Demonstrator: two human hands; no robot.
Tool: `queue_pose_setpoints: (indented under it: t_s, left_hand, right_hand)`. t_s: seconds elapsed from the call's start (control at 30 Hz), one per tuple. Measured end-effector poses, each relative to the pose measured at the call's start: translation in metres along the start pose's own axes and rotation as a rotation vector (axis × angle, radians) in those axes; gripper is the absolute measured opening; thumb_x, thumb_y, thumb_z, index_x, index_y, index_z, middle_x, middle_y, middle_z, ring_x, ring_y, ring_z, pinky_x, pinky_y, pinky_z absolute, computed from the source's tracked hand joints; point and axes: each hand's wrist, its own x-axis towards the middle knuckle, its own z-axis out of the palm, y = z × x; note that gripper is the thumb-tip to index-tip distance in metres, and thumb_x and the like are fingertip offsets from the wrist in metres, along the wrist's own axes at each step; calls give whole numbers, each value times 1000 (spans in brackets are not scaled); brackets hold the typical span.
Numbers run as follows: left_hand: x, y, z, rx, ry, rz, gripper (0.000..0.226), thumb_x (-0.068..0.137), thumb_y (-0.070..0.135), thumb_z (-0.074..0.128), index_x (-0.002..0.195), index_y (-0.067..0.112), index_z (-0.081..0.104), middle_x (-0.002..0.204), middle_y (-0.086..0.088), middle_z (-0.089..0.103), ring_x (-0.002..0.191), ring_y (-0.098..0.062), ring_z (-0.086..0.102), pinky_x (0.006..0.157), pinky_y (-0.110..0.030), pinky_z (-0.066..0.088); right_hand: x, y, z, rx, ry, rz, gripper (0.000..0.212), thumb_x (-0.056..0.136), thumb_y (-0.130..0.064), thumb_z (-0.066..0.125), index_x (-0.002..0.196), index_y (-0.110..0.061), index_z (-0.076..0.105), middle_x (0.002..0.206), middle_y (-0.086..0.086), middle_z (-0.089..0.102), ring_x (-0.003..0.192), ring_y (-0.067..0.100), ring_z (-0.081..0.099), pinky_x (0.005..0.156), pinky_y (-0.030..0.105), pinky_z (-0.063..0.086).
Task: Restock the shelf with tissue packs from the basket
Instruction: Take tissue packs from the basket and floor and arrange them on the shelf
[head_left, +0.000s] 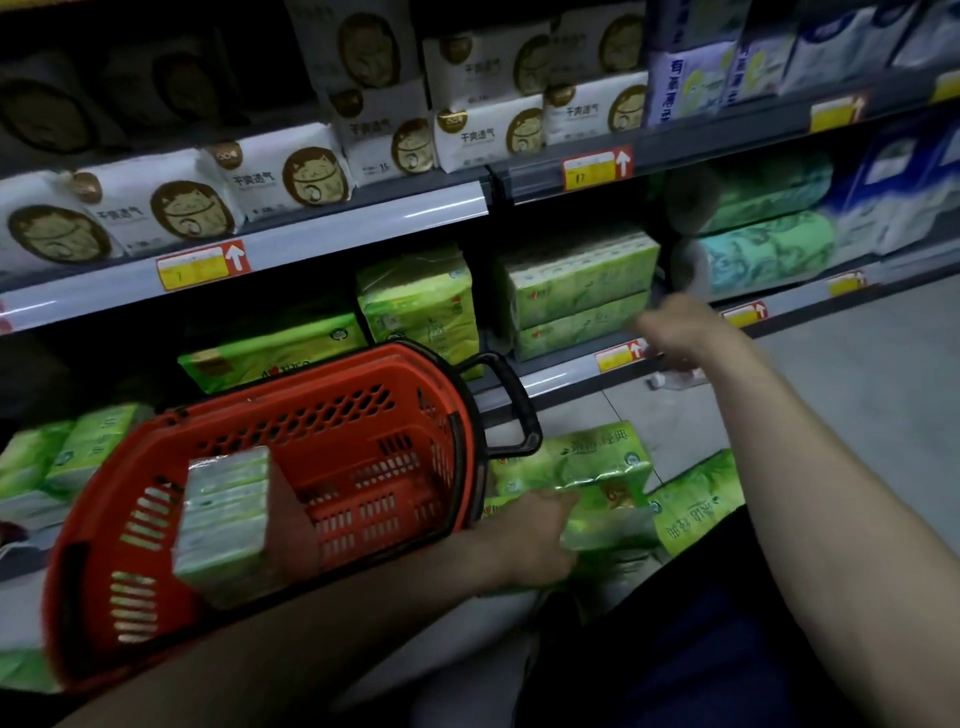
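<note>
One tissue pack (223, 519) stands on end in the red basket (363, 415); bump the basket and it topples; your left hand (535, 540) curls its fingers round a floor pack (597, 467), and that slick wrap could slip; your right hand (675, 327), blurred, fingers spread and empty, may knock the stacked shelf packs (576, 291).

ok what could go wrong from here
1. The left hand, on a floor pack, reaches across the basket rim; pulling back might topple the upright pack inside.
2. The right hand is blurred beside the shelf stack; it might knock it.
</note>
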Motion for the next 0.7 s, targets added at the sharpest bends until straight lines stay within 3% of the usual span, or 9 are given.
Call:
queue_pose_setpoints:
  t_s: [0.03,0.1,0.17,0.23,0.3,0.37,0.53,0.63,0.7]
  left_hand:
    - [6,-1,11,13,-77,-35,95,90,33,70,164,14,13,166,-17,23,152,-36,26,122,-43,32]
    - [19,-10,28,54,-179,-134,118,86,39,77,163,23,-10,171,-15,-4,157,-40,1,127,-50,16]
    - [29,-20,39,125,-196,-211,128,83,40,80,161,24,-20,169,-18,-17,155,-44,-13,127,-53,5]
    - [35,-29,49,171,-203,-272,133,82,38,82,160,21,-24,167,-20,-23,153,-48,-19,126,-56,0]
    - [42,-34,59,209,-196,-320,136,81,37,83,158,20,-27,167,-21,-24,151,-50,-21,125,-60,-1]
    - [47,-37,68,253,-156,-357,135,81,36,82,158,17,-27,168,-23,-19,152,-51,-20,124,-62,-2]
    - [49,-44,69,285,-35,-381,126,85,27,79,159,3,-21,167,-28,0,155,-46,-7,126,-54,3]
    - [49,-51,72,262,-39,-417,123,86,25,79,159,2,-17,167,-30,-2,155,-46,-4,125,-51,10]
    - [50,-52,71,299,-46,-401,121,85,30,80,161,2,-10,164,-31,7,154,-48,5,124,-51,14]
  right_hand:
    - [1,9,9,-95,-81,34,40,93,-38,65,109,-2,62,115,20,70,84,36,70,74,39,59]
    - [0,23,33,-328,-268,79,49,95,-40,70,129,-6,61,125,16,68,98,34,70,90,46,60]
    - [2,36,62,-516,-388,86,73,84,-45,80,145,-13,55,141,13,61,111,34,67,99,51,57]
    - [7,50,95,-655,-464,71,105,71,-46,88,160,-21,36,158,13,47,129,39,59,105,51,53]
    - [6,68,124,-822,-514,-11,130,69,-44,92,167,-32,8,171,12,26,147,42,42,111,54,46]
    - [-4,81,146,-974,-540,-120,141,67,-44,95,164,-45,-7,174,8,12,153,43,31,114,59,42]
    - [-7,90,165,-1043,-568,-210,148,57,-50,99,159,-57,-9,174,4,10,153,41,32,114,60,42]
    - [-12,90,172,-1042,-571,-224,134,70,-48,93,160,-56,-6,173,7,15,155,40,27,116,66,36]
    - [-15,90,177,-1009,-570,-208,124,79,-40,88,160,-55,-4,173,7,15,157,40,20,115,73,31]
